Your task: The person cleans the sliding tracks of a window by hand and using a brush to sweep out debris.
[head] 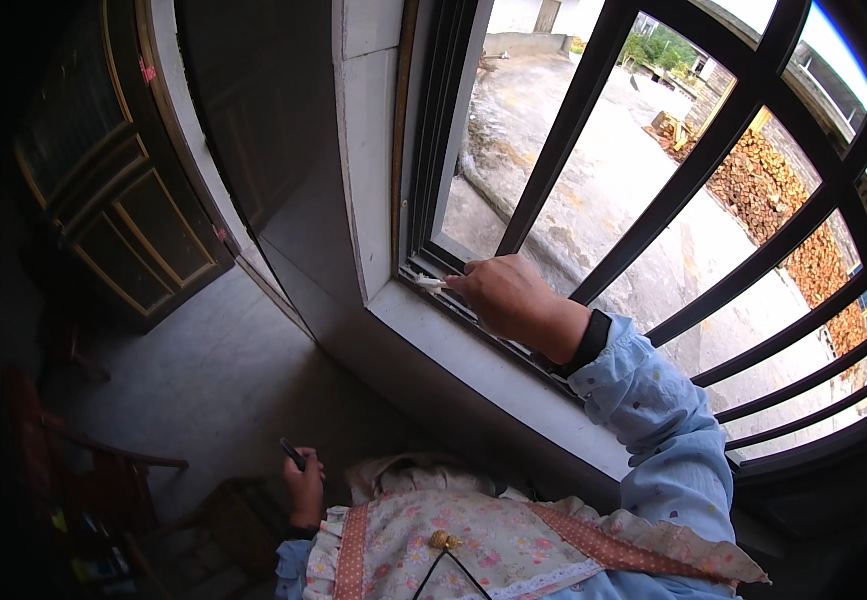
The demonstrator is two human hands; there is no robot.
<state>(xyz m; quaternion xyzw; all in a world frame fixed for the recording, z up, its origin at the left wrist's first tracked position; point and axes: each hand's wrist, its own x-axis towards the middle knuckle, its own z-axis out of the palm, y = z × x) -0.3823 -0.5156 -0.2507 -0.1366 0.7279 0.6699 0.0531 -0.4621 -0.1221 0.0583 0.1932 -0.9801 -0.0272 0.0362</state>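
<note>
My right hand [508, 296] reaches over the window sill and grips a small white brush-like tool [429, 282]. Its pale end rests in the corner of the dark window track [448, 296], close to the side frame. The fingers cover the rest of the tool. Low on the left, away from the window, my left hand [306, 480] is closed around a dark, slim object [292, 453], too dim to name exactly. A white sill [448, 352] runs along the inner side of the track.
Dark metal window bars [621, 259] stand just outside the track. Beyond them lie a concrete yard [576, 187] and stacked firewood [756, 184]. A wooden chair [103, 457] stands at lower left. Behind it is a dark panelled door [125, 217]. My floral apron [433, 525] hangs near the sill.
</note>
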